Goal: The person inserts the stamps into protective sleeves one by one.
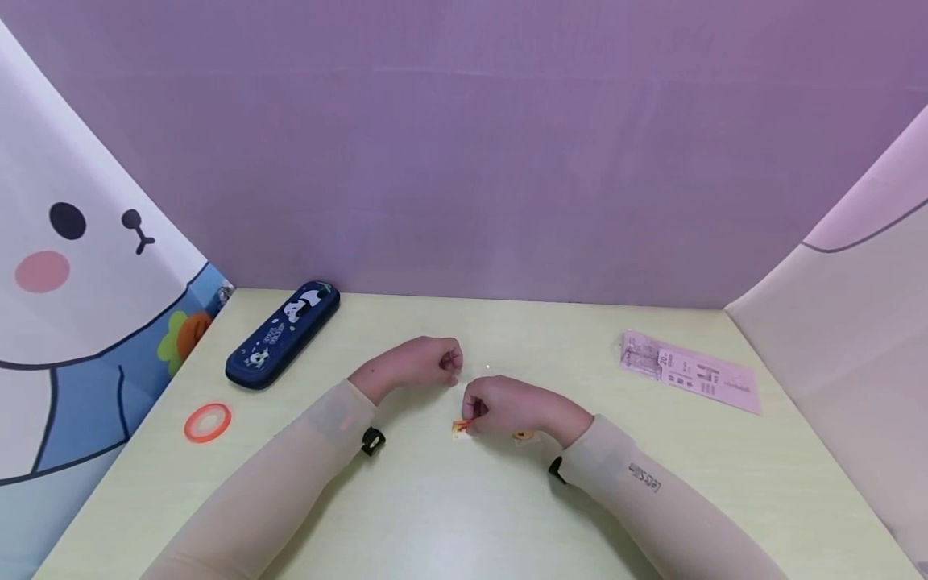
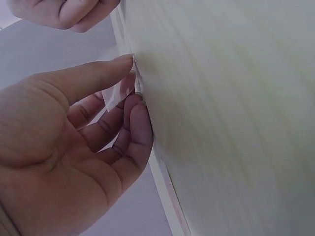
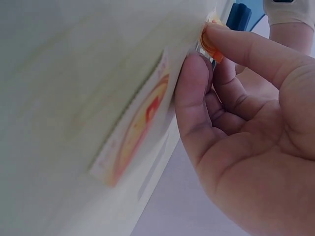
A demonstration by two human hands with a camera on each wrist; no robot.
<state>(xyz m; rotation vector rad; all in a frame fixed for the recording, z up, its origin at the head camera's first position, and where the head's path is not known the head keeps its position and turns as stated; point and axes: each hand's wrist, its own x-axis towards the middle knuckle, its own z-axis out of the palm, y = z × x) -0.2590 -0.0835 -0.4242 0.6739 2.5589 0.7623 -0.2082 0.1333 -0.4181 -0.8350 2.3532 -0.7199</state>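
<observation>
My left hand [image 1: 419, 362] is above the middle of the table, fingers curled. In the left wrist view its thumb and fingers pinch a clear plastic piece [image 2: 117, 93], perhaps a small bag; most of it is hidden. My right hand [image 1: 511, 404] is close by on the right, low over the tabletop. Between its thumb and forefinger it pinches a small orange-and-red stamp [image 3: 211, 43], partly covered by the thumb. A second stamp [image 3: 138, 128], white with a toothed edge and an orange print, lies on the table beneath that hand.
A dark blue pencil case [image 1: 283, 335] lies at the back left. In front of it is an orange ring-shaped roll of tape [image 1: 188, 427]. A pink printed packet [image 1: 710, 382] lies at the right. A purple cloth wall [image 1: 478, 185] rises behind the table.
</observation>
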